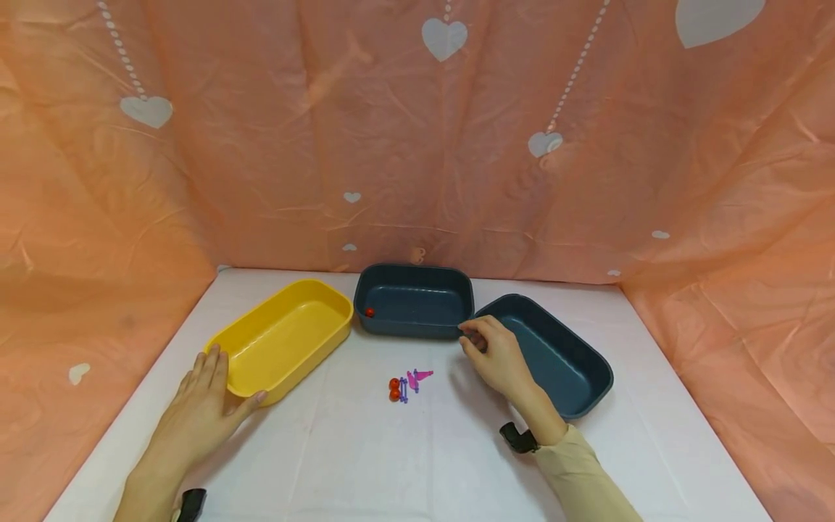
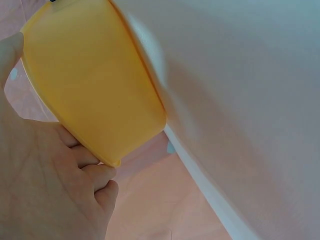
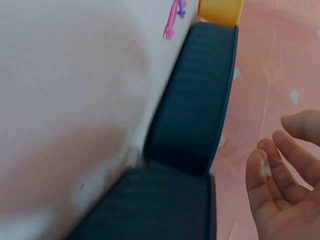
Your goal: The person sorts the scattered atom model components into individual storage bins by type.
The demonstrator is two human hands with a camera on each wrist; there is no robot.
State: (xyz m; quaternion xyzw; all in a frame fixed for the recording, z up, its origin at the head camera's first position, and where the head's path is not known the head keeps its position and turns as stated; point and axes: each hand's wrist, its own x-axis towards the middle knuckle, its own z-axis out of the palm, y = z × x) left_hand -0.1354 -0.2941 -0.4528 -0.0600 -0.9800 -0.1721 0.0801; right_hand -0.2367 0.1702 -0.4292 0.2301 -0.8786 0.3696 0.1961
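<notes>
My left hand point(image 1: 196, 417) rests on the near end of a yellow tray point(image 1: 287, 337), its fingers laid over the rim and its thumb at the front corner. Fingertips point(image 2: 100, 175) lie along that rim in the left wrist view. Above the inner end of the right dark blue tray point(image 1: 554, 355) hovers my right hand point(image 1: 499, 359), fingers loosely bent, holding nothing. On the table between both hands lie two red beads point(image 1: 394, 389), several small purple rods point(image 1: 404, 390) and pink pieces point(image 1: 420, 375). Another red bead point(image 1: 370, 312) sits inside the middle dark blue tray point(image 1: 414, 330).
The three trays form an arc across the back of the white table point(image 1: 352, 464). Behind and beside it hangs a pink-orange curtain point(image 1: 391, 145) with pale hearts. Black wrist devices show at my left wrist point(image 1: 191, 504) and right wrist point(image 1: 518, 438).
</notes>
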